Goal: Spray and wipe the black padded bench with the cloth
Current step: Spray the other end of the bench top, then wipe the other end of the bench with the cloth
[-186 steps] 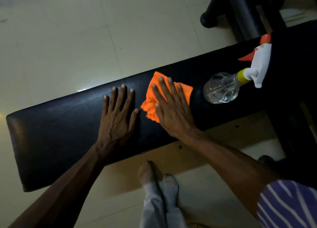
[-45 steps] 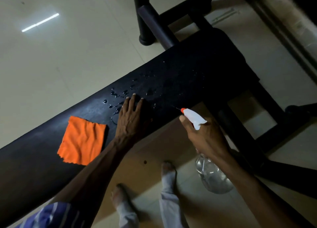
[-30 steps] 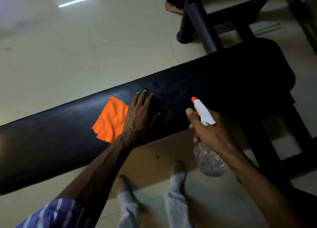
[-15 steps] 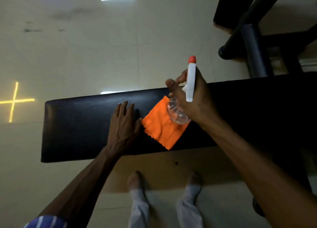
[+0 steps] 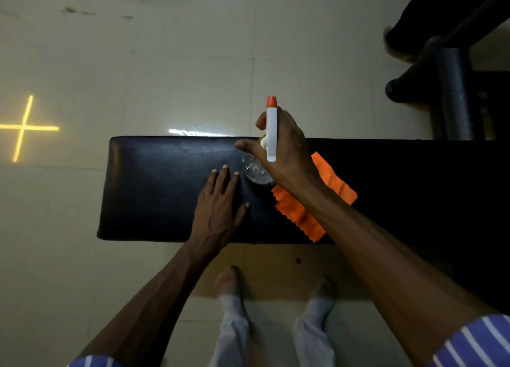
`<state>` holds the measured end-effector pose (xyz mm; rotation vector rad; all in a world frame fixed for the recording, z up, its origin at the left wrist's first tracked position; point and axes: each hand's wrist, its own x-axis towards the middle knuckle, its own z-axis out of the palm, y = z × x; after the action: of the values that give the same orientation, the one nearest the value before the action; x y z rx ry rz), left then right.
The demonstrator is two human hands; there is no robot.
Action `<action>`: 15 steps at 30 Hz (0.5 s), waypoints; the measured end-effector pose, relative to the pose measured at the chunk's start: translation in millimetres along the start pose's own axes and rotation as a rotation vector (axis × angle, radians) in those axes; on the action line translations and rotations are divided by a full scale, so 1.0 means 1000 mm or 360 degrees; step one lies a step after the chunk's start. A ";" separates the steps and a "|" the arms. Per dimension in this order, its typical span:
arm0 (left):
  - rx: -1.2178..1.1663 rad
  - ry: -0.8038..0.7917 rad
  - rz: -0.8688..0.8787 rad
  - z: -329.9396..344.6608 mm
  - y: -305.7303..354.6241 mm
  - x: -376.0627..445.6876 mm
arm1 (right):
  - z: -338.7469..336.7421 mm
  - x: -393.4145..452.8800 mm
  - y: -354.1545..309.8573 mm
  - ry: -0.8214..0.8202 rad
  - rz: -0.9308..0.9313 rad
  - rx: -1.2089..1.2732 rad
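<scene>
The black padded bench (image 5: pixel 154 190) runs across the middle of the head view, its left end in sight. My left hand (image 5: pixel 218 209) lies flat on the pad, fingers apart, holding nothing. My right hand (image 5: pixel 289 157) grips the clear spray bottle (image 5: pixel 271 129) by its white head, the orange nozzle pointing away from me, above the pad. The orange cloth (image 5: pixel 331 181) lies flat on the bench under my right forearm, which hides part of it.
Pale tiled floor (image 5: pixel 179 63) surrounds the bench. Black frame tubes and a padded roller (image 5: pixel 455 90) stand at the upper right. A yellow cross of light (image 5: pixel 23 128) marks the floor at the left. My feet (image 5: pixel 231 281) stand just in front of the bench.
My right hand has carried the spray bottle left, past the cloth and toward the bench's left end. My left hand stays flat on the pad. The view has shifted left along the bench.
</scene>
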<state>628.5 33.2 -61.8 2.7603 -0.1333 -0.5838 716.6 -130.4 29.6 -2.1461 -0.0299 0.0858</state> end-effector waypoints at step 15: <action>-0.0120 0.0124 0.0141 -0.005 -0.003 -0.015 | -0.070 -0.038 0.092 -0.0271 0.0603 -0.0581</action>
<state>617.0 39.6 -52.6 2.6839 -0.2101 -0.4482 682.8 -241.0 -7.9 -2.4786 0.2825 0.5184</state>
